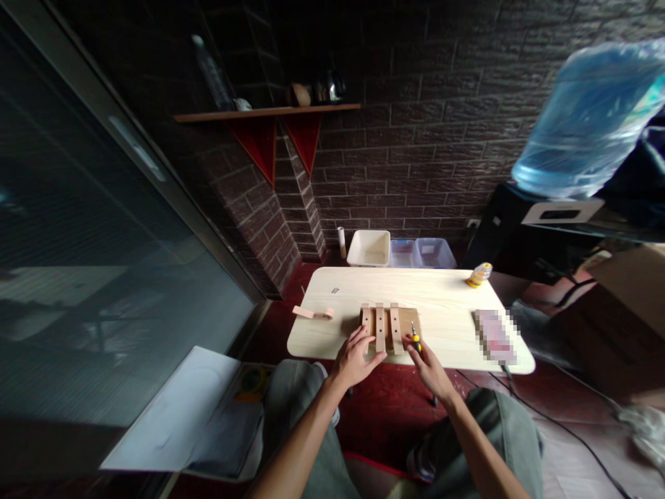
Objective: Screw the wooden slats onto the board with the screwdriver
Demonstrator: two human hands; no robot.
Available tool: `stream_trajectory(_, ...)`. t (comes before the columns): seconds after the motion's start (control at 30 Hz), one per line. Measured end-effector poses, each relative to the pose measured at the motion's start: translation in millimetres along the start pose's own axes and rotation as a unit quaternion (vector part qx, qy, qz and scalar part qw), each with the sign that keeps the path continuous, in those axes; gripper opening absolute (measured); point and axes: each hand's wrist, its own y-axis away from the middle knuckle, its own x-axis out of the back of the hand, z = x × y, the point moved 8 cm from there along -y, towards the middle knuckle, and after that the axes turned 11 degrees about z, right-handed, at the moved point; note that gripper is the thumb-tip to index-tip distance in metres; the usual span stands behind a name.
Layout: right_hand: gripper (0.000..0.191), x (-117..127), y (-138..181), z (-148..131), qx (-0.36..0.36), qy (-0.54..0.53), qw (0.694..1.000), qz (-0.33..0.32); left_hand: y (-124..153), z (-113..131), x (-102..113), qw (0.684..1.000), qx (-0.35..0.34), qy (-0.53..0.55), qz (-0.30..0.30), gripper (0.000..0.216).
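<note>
A small wooden assembly (389,326) of a board with three upright slats lies near the front edge of a low, light wooden table (441,298). My left hand (356,357) rests on its left front corner with the fingers spread flat. My right hand (423,357) is closed round a small yellow-and-black screwdriver (415,337), whose tip points at the right side of the assembly. A loose wooden strip (313,313) lies at the table's left edge, apart from both hands.
A yellow tape roll (479,275) sits at the table's far right, a blurred flat object (494,336) near its right front. White and clear bins (400,249) stand against the brick wall. A water dispenser with a blue bottle (587,125) is on the right, a glass door on the left.
</note>
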Motion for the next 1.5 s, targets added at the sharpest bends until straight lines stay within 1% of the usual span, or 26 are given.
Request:
stream_trajectory(0.3,0.055,0,0,5,0.0,0.002,1.0,-0.001,0,0,0,1.0,-0.002,-0.009,-0.012,0.04)
stream_trajectory(0.47,0.052,0,0,5,-0.004,-0.009,1.0,-0.004,0,2,6,0.999,0.006,0.002,-0.049,0.045)
stream_trajectory(0.6,0.052,8,-1,6,-0.01,-0.034,0.999,0.029,0,-1,16,0.997,0.021,0.045,-0.067,0.045)
stream_trajectory(0.7,0.051,18,-3,8,-0.019,-0.038,0.997,0.067,-2,-13,23,0.994,0.05,0.073,-0.06,0.038)
stream_trajectory(0.8,0.05,27,-6,8,-0.027,-0.036,0.996,0.083,-10,-32,31,0.992,0.082,0.085,-0.047,0.034)
stream_trajectory(0.9,0.05,39,-8,6,-0.027,-0.033,0.994,0.101,-29,-58,41,0.991,0.1,0.085,-0.039,0.033)
stream_trajectory(1.0,0.046,55,-12,8,-0.031,-0.021,0.991,0.125,-55,-92,52,0.99,0.116,0.065,-0.053,0.033)
stream_trajectory(1.03,0.045,60,-15,10,-0.035,-0.015,0.991,0.129,-65,-107,55,0.988,0.131,0.051,-0.057,0.034)
stream_trajectory(1.1,0.044,68,-25,16,-0.039,-0.001,0.993,0.113,-86,-136,63,0.985,0.162,0.022,-0.056,0.033)
stream_trajectory(1.17,0.046,79,-39,21,-0.034,0.021,0.991,0.125,-105,-161,66,0.982,0.179,-0.02,-0.054,0.029)
stream_trajectory(1.27,0.047,93,-64,33,-0.019,0.06,0.986,0.157,-124,-198,55,0.964,0.228,-0.107,-0.086,0.026)
stream_trajectory(1.37,0.046,96,-82,53,-0.023,0.089,0.98,0.176,-136,-223,36,0.945,0.261,-0.166,-0.105,0.024)
stream_trajectory(1.5,0.045,85,-91,86,-0.054,0.102,0.983,0.146,-149,-244,9,0.926,0.271,-0.227,-0.13,0.025)
